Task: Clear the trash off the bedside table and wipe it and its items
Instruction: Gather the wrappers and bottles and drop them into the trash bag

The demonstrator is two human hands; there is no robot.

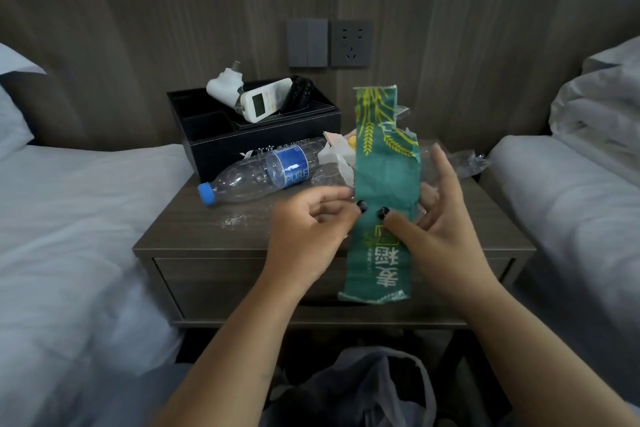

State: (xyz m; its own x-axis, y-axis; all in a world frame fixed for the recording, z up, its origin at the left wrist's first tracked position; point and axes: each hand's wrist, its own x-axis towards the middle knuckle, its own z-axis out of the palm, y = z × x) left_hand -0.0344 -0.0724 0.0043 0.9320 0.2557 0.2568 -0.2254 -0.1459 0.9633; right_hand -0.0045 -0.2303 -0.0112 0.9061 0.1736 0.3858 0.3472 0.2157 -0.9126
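Green wrapper [382,184] held upright over bedside table [194,236]: I see left hand [308,236] and right hand [440,232] pinching it; empty bottle [256,173] lies behind.

We see two white-sheeted beds, one [86,218] on the left, one [571,191] on the right, against a grey wood-grain wall panel [138,28] carrying a grey rocker switch [307,43] just beside a grey power socket [351,43].
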